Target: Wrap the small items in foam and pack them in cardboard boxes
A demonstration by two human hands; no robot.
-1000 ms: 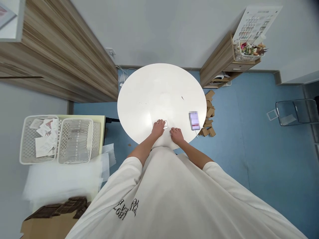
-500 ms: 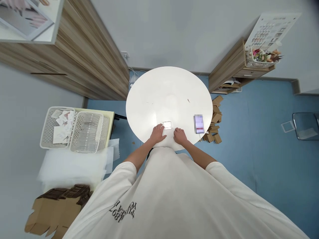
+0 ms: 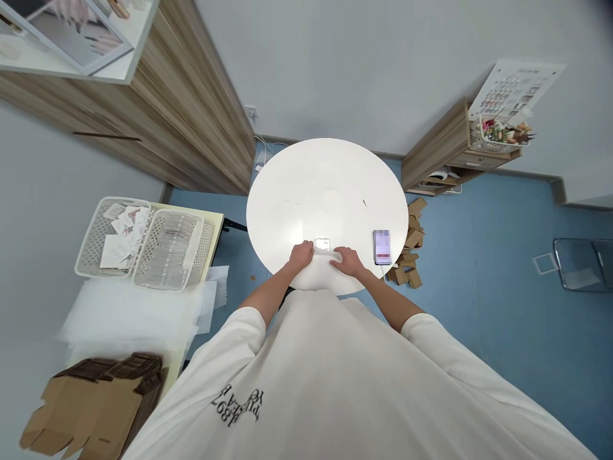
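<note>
On the white round table (image 3: 330,166) a thin white sheet (image 3: 318,273), like foam wrap, lies near the front edge. A small clear flat case (image 3: 322,244) with a pale content is partly covered by the sheet's raised edge. My left hand (image 3: 302,255) is closed on that edge at the left end. At the other end my right hand (image 3: 348,261) pinches the same edge, thumb toward the middle. The sheet's near part blends with the white table, so its outline is hard to see.
A phone (image 3: 382,247) with a cable lies at the table's right. To the left, a side table bears white baskets (image 3: 167,249), a stack of white sheets (image 3: 138,313) and flattened cardboard boxes (image 3: 90,409). Small cardboard boxes (image 3: 412,239) lie on the floor at right.
Both hands have taken the sheet's edge and lifted it against the near side of the clear case. My right thumb now shows extended inward. The whole view has shifted slightly.
</note>
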